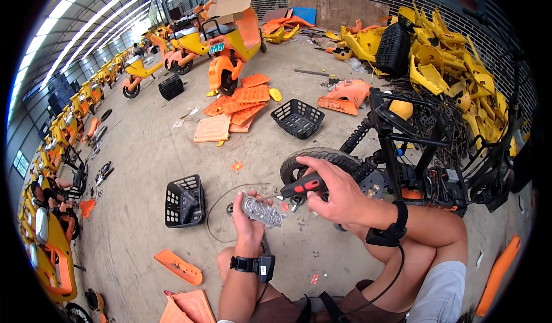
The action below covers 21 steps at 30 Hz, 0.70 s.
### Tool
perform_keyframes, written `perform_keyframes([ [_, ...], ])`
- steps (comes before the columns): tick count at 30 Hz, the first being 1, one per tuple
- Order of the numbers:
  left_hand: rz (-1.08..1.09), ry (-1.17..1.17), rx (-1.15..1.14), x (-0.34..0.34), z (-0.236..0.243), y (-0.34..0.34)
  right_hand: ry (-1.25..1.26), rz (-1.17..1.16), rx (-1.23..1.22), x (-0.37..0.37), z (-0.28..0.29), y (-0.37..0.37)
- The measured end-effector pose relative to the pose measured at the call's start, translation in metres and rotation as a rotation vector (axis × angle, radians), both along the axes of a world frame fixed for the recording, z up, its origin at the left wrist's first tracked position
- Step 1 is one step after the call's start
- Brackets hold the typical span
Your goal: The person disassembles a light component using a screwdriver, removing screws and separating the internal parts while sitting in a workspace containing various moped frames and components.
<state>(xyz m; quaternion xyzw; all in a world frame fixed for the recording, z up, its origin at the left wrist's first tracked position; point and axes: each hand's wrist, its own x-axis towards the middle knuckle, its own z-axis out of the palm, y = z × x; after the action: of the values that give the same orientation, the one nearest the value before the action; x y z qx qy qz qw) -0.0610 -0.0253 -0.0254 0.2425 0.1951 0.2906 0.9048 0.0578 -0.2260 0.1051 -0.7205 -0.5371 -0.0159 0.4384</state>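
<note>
My left hand is closed around a clear, silvery oval lamp unit, holding it tilted above my lap. In my right hand is a screwdriver with a black and red handle. Its shaft points left toward the upper edge of the lamp; whether the tip touches it I cannot tell. Just beyond my right hand lies a black-tyred wheel, joined to a stripped black scooter frame on the right.
A black basket with a dark power tool stands at left; another basket sits farther off. Orange panels and a yellow shell pile lie beyond. An orange scooter stands at the back. A thin cable curves across the floor.
</note>
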Motion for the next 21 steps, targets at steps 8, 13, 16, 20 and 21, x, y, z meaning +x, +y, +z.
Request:
perform_keyframes([
  [8, 0.013, 0.006, 0.045, 0.001, -0.004, 0.002, -0.069, -0.046, -0.006, 0.0, 0.003, -0.004],
  [13, 0.022, 0.012, 0.038, 0.001, -0.004, 0.001, 0.158, -0.05, -0.118, 0.004, 0.001, -0.003],
  [16, 0.026, 0.008, 0.044, 0.001, -0.004, 0.001, 0.176, -0.059, -0.139, 0.0, 0.008, -0.006],
  [20, 0.018, 0.018, 0.019, 0.001, 0.0, 0.0, 0.098, -0.057, -0.061, -0.001, 0.007, -0.005],
  [21, 0.024, 0.017, 0.019, 0.0, -0.001, 0.0, 0.17, -0.066, -0.123, 0.0, 0.008, -0.004],
])
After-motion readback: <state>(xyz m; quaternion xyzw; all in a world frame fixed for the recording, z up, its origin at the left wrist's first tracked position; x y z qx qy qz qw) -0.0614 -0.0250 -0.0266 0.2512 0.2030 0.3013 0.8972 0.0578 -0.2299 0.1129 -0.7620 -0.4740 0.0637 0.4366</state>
